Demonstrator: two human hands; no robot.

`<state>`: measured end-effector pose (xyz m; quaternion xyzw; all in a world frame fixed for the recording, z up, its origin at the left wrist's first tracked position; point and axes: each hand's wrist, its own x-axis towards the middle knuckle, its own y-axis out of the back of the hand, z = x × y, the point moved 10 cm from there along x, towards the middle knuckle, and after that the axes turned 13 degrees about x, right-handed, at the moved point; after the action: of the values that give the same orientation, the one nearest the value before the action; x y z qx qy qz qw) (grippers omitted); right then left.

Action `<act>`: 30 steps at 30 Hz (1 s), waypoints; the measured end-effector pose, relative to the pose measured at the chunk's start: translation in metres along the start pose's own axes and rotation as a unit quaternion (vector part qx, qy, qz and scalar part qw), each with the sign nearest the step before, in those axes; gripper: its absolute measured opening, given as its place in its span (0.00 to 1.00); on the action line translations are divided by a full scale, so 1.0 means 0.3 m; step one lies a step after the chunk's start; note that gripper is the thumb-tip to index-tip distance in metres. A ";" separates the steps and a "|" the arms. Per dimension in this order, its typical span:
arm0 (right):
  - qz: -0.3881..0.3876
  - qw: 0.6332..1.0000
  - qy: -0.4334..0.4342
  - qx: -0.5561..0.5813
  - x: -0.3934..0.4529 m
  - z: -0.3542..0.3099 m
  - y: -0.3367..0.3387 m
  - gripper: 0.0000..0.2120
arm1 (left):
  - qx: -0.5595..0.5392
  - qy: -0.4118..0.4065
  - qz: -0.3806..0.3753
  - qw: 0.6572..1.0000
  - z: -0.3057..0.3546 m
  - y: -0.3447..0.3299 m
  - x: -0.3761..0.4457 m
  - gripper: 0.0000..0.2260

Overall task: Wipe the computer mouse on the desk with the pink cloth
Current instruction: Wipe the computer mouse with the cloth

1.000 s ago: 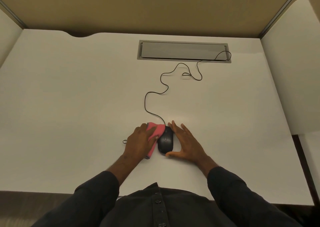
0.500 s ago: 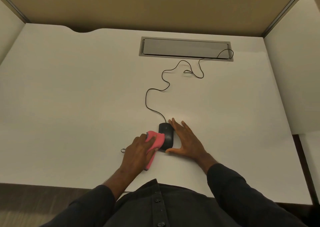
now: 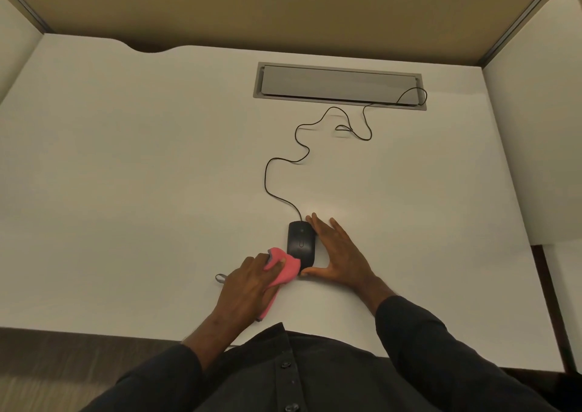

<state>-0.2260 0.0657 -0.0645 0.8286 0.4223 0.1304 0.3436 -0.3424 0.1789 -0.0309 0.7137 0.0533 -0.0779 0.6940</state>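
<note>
A black wired computer mouse [image 3: 300, 241] lies on the white desk [image 3: 141, 175], near its front edge. My right hand [image 3: 338, 252] cups the mouse's right side, fingers flat along it and thumb at its rear end. My left hand [image 3: 248, 289] presses a pink cloth [image 3: 285, 270] against the mouse's rear left corner. The cloth covers that corner and trails back under my palm.
The mouse's black cable [image 3: 283, 159] snakes back to a grey cable hatch [image 3: 340, 85] set in the desk. A small grey loop [image 3: 220, 278] lies left of my left hand. Tan partition walls stand behind and at both sides.
My left hand has slid the pink cloth back along the mouse's left side, from its front toward its rear. More of the mouse's top shows. My right hand keeps steadying the mouse.
</note>
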 end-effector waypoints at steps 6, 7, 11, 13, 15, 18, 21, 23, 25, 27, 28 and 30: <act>0.010 1.000 0.006 0.003 -0.001 0.002 0.003 0.56 | -0.023 -0.001 0.024 0.999 0.002 -0.010 -0.013 0.29; 0.013 1.000 0.007 0.004 -0.001 0.002 0.005 0.55 | -0.024 0.000 0.025 0.999 0.002 -0.011 -0.015 0.30; 0.023 1.000 0.011 0.009 -0.001 0.001 0.011 0.55 | -0.026 0.010 0.036 0.999 -0.001 0.000 -0.021 0.30; 0.026 1.000 0.010 0.011 -0.002 0.001 0.013 0.55 | -0.030 0.011 0.046 0.998 0.004 0.015 -0.017 0.29; 0.027 1.000 0.006 0.015 -0.005 0.004 0.012 0.55 | -0.032 0.009 0.055 0.998 0.011 0.032 -0.005 0.29; 0.018 1.000 -0.001 0.019 -0.004 0.014 0.003 0.54 | -0.035 0.006 0.063 0.997 0.017 0.049 0.017 0.27; 0.011 1.000 -0.006 0.019 -0.001 0.020 -0.005 0.54 | -0.030 -0.003 0.066 0.997 0.021 0.049 0.034 0.26; 0.010 1.000 -0.004 0.019 -0.001 0.019 -0.006 0.54 | -0.032 -0.011 0.070 0.997 0.024 0.048 0.041 0.26; 0.009 1.000 0.000 0.019 0.001 0.016 -0.005 0.53 | -0.036 -0.016 0.073 0.997 0.028 0.050 0.049 0.28; 0.009 1.000 0.002 0.018 0.002 0.016 -0.004 0.53 | -0.037 -0.017 0.071 0.997 0.034 0.054 0.057 0.30; 0.009 1.000 0.001 0.018 0.003 0.018 -0.005 0.52 | -0.035 -0.016 0.068 0.997 0.038 0.056 0.063 0.31; 0.008 1.000 0.002 0.016 0.002 0.021 -0.008 0.52 | -0.031 -0.018 0.063 0.997 0.049 0.063 0.075 0.31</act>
<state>-0.2239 0.0643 -0.0706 0.8371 0.4186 0.1278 0.3282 -0.3174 0.1629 -0.0169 0.6922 -0.0019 -0.0456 0.7202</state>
